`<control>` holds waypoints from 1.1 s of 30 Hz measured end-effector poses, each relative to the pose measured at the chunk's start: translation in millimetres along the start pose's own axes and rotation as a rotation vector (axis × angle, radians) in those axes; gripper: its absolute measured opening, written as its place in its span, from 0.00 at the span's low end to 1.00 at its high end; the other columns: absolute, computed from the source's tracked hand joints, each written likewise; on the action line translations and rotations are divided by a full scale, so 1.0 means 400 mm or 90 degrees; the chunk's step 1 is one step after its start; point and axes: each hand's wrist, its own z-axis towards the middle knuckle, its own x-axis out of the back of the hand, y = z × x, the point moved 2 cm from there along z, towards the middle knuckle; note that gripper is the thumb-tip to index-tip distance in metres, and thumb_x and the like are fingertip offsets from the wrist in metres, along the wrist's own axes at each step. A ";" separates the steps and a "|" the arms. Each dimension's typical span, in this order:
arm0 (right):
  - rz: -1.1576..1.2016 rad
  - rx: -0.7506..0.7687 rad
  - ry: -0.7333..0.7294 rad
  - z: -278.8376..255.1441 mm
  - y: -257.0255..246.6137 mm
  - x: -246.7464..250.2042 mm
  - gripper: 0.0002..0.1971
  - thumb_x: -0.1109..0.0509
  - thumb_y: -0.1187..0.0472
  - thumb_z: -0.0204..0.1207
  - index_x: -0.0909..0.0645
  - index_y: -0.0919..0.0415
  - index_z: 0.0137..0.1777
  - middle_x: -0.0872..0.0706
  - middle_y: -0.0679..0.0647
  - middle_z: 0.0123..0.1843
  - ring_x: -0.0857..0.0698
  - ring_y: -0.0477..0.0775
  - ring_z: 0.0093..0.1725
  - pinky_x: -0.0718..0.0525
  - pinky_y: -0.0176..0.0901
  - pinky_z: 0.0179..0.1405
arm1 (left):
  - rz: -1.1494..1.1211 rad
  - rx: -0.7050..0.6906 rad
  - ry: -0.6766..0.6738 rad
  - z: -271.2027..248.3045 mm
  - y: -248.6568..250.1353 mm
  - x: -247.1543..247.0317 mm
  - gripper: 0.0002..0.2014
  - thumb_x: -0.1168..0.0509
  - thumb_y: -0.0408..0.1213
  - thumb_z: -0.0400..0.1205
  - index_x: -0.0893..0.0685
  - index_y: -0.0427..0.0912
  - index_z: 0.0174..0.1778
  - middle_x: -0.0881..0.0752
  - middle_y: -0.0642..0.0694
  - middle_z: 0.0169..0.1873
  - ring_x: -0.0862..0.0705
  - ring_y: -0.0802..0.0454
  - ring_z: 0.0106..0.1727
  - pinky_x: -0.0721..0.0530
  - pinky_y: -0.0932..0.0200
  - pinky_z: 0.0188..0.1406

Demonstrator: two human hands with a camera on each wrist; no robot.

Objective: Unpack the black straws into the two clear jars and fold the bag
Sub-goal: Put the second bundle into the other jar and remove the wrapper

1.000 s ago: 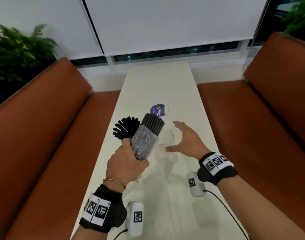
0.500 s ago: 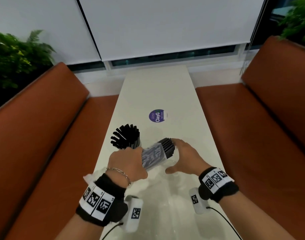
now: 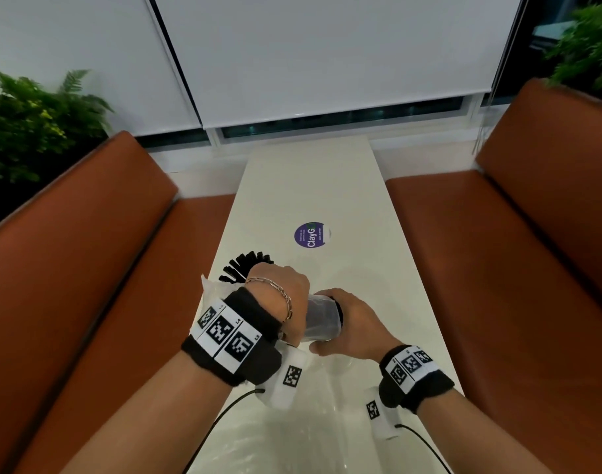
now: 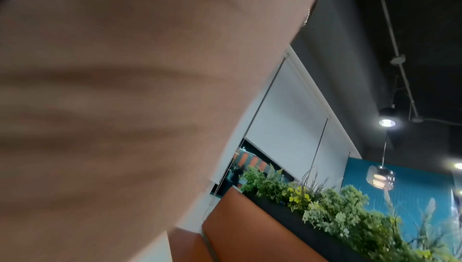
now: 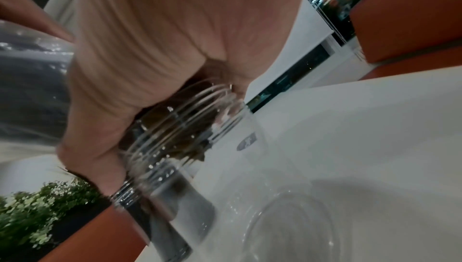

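Note:
A clear plastic bag [image 3: 321,319] of black straws lies tilted between my hands over the near part of the white table [image 3: 309,186]. My left hand [image 3: 282,302] grips the bag's body, and the bag's loose tail [image 3: 212,292] sticks out behind that wrist. My right hand [image 3: 352,323] is curled round the bundle's open end, right at the threaded mouth of a clear jar [image 5: 175,127] standing under it. Behind my left hand, a second jar holds a fan of black straws [image 3: 243,266]. The left wrist view shows only my palm [image 4: 112,108].
A round purple sticker [image 3: 311,235] lies on the table beyond the jars. Orange benches run along the left [image 3: 104,268] and the right [image 3: 497,268] of the narrow table. Wrist camera cables hang near the front edge.
The bag has tipped from upright to lying across toward the right and come lower. My right hand went from open beside it to closed round the straws' end at the jar mouth.

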 end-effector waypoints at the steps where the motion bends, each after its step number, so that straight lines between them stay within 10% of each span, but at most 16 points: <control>1: 0.011 -0.007 0.010 -0.002 0.007 -0.006 0.43 0.09 0.46 0.52 0.22 0.44 0.70 0.13 0.39 0.61 0.13 0.46 0.57 0.10 0.53 0.60 | -0.008 -0.014 0.005 0.001 -0.005 0.004 0.31 0.19 0.50 0.71 0.18 0.47 0.70 0.09 0.49 0.52 0.11 0.48 0.49 0.12 0.53 0.51; 23: 0.007 0.028 0.041 0.006 0.015 -0.010 0.42 0.11 0.47 0.50 0.24 0.44 0.67 0.21 0.39 0.61 0.15 0.40 0.54 0.18 0.31 0.50 | -0.114 -0.072 0.162 -0.037 -0.107 -0.067 0.40 0.19 0.40 0.72 0.28 0.60 0.79 0.13 0.53 0.60 0.13 0.50 0.59 0.13 0.55 0.54; 33: 0.003 0.037 0.037 0.013 0.020 -0.012 0.40 0.12 0.48 0.51 0.24 0.44 0.64 0.16 0.38 0.55 0.14 0.42 0.52 0.13 0.39 0.51 | -0.111 -0.060 0.229 -0.059 -0.109 -0.092 0.39 0.22 0.39 0.74 0.28 0.63 0.80 0.15 0.55 0.64 0.14 0.49 0.62 0.15 0.53 0.55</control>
